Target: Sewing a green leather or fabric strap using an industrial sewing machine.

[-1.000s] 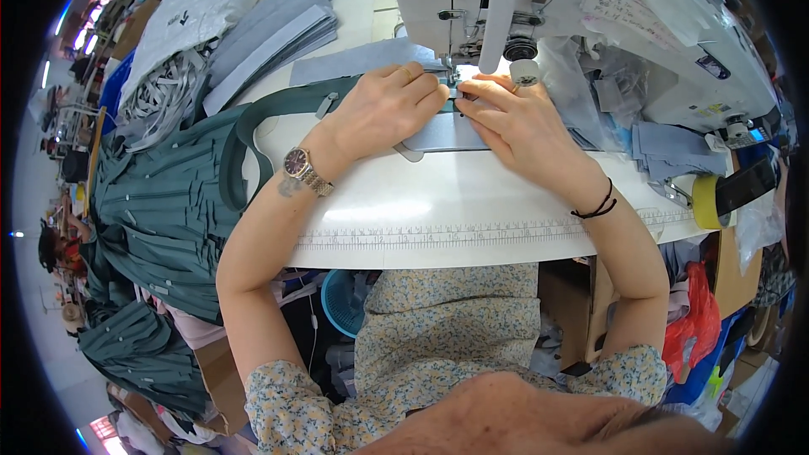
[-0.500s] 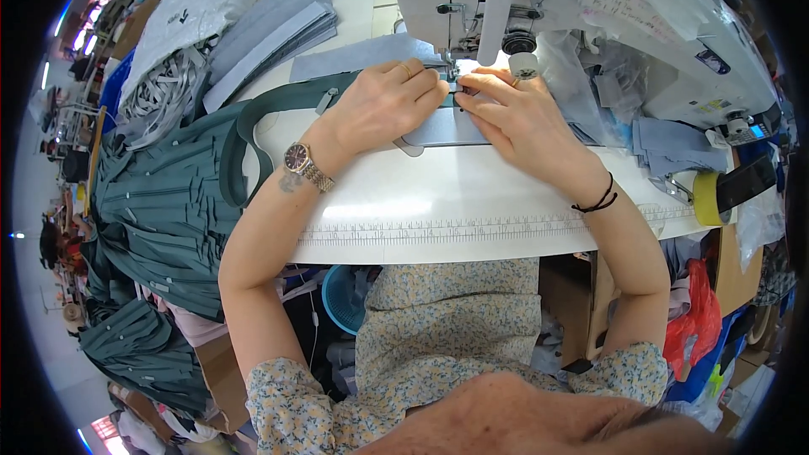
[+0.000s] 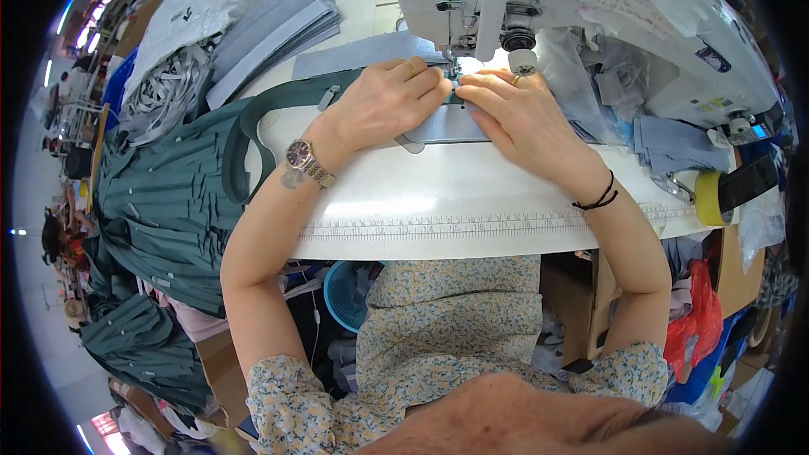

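My left hand (image 3: 390, 99) is closed on a dark green fabric band (image 3: 297, 93), just left of the sewing machine's (image 3: 456, 61) needle area. The band runs leftward from my fingers and loops down to a pile of pleated dark green cloth (image 3: 164, 181) hanging at the table's left side. My right hand (image 3: 516, 109) is on the other side of the needle, its fingers bent together and pressing the band's end near the presser foot. Its fingertips partly hide the cloth there. A light blue-grey strip (image 3: 362, 56) lies behind my left hand.
Stacked blue-grey cloth pieces (image 3: 278, 29) and a white plastic bag (image 3: 198, 13) lie at back left. More grey pieces (image 3: 674, 145), a yellow tape roll (image 3: 710, 198) and a phone (image 3: 750, 181) are on the right. A printed ruler (image 3: 455, 229) runs along the table's front edge.
Both hands stay beside the needle, with only slight shifts of the fingers. The view has tilted slightly; the band and cloth look much the same.
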Available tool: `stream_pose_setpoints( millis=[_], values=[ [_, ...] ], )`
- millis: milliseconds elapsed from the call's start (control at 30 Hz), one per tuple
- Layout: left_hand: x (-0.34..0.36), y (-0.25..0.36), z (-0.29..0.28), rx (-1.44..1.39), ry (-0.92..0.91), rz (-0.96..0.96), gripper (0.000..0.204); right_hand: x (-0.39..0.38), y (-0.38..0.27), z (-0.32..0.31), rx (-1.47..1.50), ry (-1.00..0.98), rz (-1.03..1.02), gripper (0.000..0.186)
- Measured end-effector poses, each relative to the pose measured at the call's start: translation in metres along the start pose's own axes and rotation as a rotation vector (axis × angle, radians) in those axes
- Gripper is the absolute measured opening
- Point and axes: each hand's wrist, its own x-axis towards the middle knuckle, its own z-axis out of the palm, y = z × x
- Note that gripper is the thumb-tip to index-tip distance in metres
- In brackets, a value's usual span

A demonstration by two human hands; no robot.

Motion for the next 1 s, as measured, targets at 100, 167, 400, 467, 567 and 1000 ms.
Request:
stream_pose_setpoints(
  millis=[100,167,400,467,567,1000],
  values=[
    [-0.001,0.0,0.002,-0.008,-0.009,-0.03,0.033,0.003,-0.006,-0.006,0.049,-0.047,0.085,0.03],
    [0.003,0.0,0.002,-0.075,0.013,-0.056,0.025,-0.003,0.001,0.002,-0.025,0.004,0.007,0.031],
    [-0.012,-0.02,-0.024,-0.22,-0.096,-0.601,0.015,-0.004,-0.001,0.001,-0.118,-0.024,0.001,0.031],
    [-0.036,-0.053,-0.031,-0.173,-0.164,-0.701,0.016,0.0,-0.001,0.003,-0.098,0.054,-0.06,0.022],
    [-0.06,-0.072,-0.036,-0.178,-0.273,-0.798,0.022,0.0,0.0,0.001,-0.108,0.031,-0.037,0.022],
    [-0.012,-0.028,-0.064,0.039,-0.197,-0.87,0.018,-0.003,0.005,0.011,-0.105,0.075,-0.062,0.023]
  ],
)
